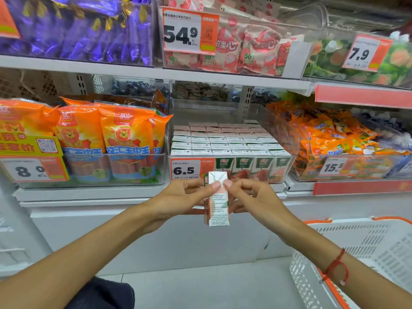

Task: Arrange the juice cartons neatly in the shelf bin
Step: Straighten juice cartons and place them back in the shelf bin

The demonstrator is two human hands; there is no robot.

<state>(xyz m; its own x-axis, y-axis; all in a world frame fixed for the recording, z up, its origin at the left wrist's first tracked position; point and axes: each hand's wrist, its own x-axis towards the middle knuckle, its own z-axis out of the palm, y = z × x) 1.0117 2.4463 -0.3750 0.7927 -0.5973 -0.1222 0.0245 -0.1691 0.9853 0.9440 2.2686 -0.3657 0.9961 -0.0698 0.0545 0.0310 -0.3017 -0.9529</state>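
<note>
Both hands, left hand (182, 197) and right hand (252, 197), pinch one small white juice carton (217, 201) (upright) before the clear plastic shelf bin's (287, 161) front edge.

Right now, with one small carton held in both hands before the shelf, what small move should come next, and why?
Probably lift the small white-and-red juice carton, pinched by the left hand and right hand, toward the clear plastic shelf bin; its cartons stand in tidy rows, and this one is still outside.

Both hands (219, 197) hold one juice carton (216, 204) before the shelf bin (287, 166)
</note>
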